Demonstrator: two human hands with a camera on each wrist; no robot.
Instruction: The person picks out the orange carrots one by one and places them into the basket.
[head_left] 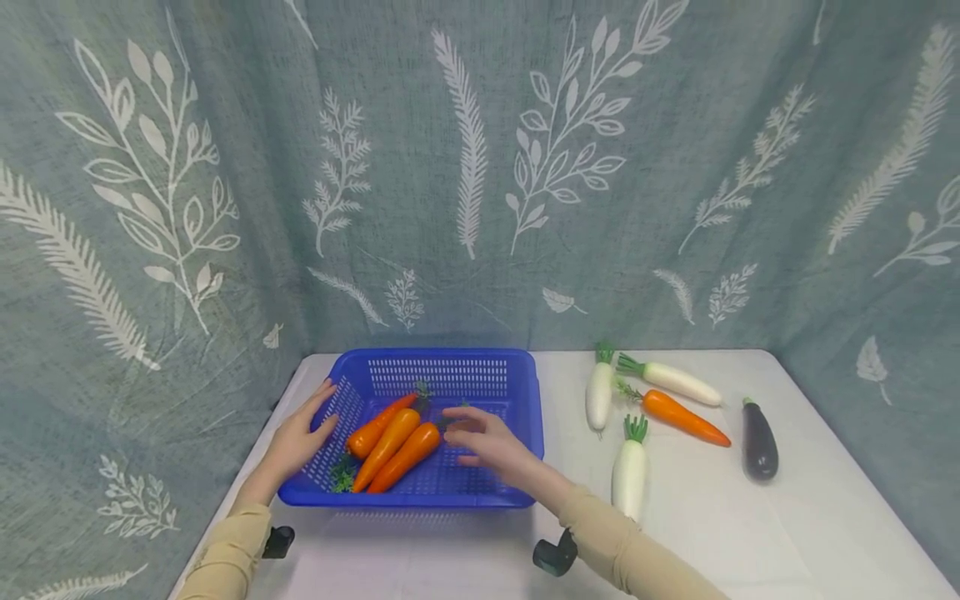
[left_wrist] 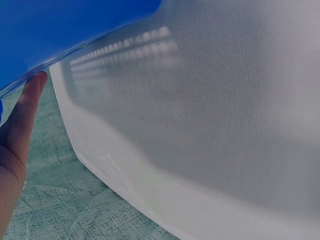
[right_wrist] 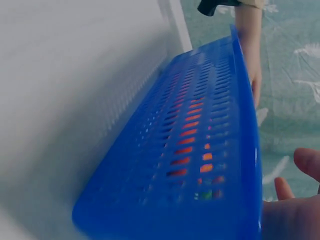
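Observation:
A blue plastic basket (head_left: 480, 500) with slotted walls stands on the white table, and three orange carrots (head_left: 405, 460) lie together inside it. My left hand (head_left: 296, 437) is at the basket's left side, fingers extended; in the left wrist view its fingertips (left_wrist: 42, 78) meet the blue rim. Over the right part of the basket hovers my right hand (head_left: 491, 442), its fingers loosely bent beside the carrots with nothing visible in them. The right wrist view has this hand (right_wrist: 300, 215) partly cut off by the frame, just past the basket's rim.
Right of the basket, three white radishes (head_left: 599, 396) lie on the table (head_left: 697, 517) around another carrot (head_left: 684, 417). A dark eggplant (head_left: 760, 442) lies farther right. Behind and at both sides hangs a grey-green leaf-patterned curtain (head_left: 420, 208).

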